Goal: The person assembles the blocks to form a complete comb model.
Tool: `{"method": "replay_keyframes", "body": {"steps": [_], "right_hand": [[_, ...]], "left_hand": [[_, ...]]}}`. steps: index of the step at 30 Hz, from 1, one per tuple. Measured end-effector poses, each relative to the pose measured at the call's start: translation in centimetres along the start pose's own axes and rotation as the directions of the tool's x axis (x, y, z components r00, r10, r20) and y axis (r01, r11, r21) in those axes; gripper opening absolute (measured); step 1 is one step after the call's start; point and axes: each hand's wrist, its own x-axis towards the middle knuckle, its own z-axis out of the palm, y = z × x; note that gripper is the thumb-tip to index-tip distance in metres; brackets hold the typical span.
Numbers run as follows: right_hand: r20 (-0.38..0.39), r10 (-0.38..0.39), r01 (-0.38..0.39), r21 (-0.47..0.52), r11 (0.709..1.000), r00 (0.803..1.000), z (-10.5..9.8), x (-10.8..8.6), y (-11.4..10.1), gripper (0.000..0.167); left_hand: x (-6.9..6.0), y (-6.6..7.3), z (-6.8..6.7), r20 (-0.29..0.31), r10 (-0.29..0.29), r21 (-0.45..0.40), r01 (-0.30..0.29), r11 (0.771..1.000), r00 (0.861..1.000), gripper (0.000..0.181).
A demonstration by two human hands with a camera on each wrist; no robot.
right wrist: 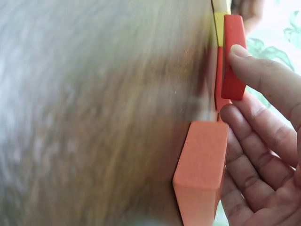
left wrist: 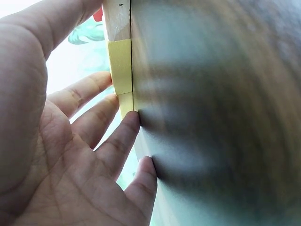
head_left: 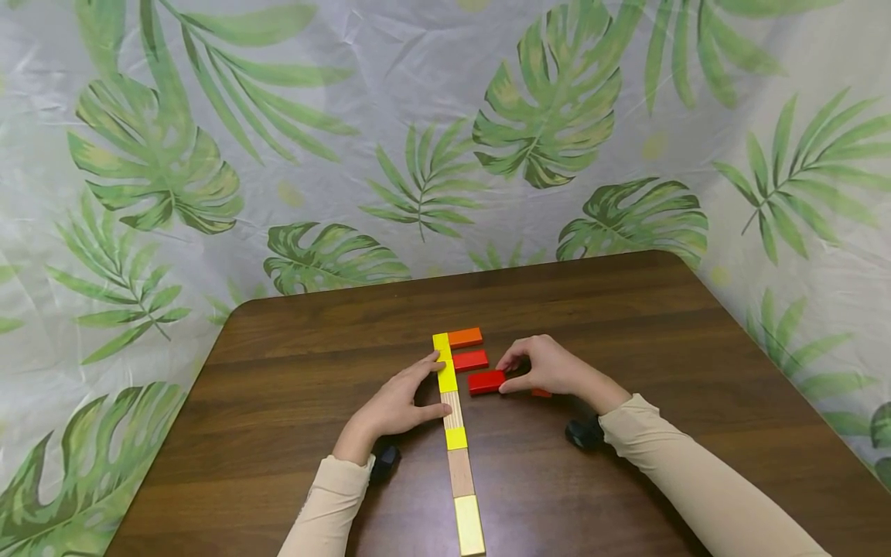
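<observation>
A column of yellow and plain wooden blocks [head_left: 459, 472] runs along the table toward me. My left hand [head_left: 397, 406] lies at its left side, fingertips touching a yellow block [head_left: 448, 377] and the thumb by a plain wood block [head_left: 452, 408]. My right hand [head_left: 553, 367] pinches a red block [head_left: 484, 382] between thumb and fingers; in the right wrist view this red block [right wrist: 233, 33] appears slightly raised off the table. Farther back, another red block [head_left: 470, 360] and an orange block [head_left: 465, 337] extend rightward from the column's far end.
An orange-red block [head_left: 541, 393] lies partly hidden below my right hand, and shows larger as a block [right wrist: 202, 155] in the right wrist view. The brown wooden table [head_left: 292, 387] ends at a leaf-patterned cloth [head_left: 418, 93].
</observation>
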Motion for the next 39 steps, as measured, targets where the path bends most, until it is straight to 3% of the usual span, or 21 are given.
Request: {"method": "replay_keyframes", "body": {"steps": [30,39], "right_hand": [[0.014,0.005,-0.004,-0.037,0.999,1.000,0.7,0.9,-1.0,0.031],[0.042,0.019,-0.018,-0.026,0.999,0.999,1.2,1.1,-1.3,0.032]], "left_hand": [[0.6,0.1,0.0,-0.002,0.011,-0.019,-0.011,1.000,1.000,0.076],[0.1,-0.2,0.1,-0.018,0.040,-0.004,-0.040,0.999,0.999,0.076]]}}
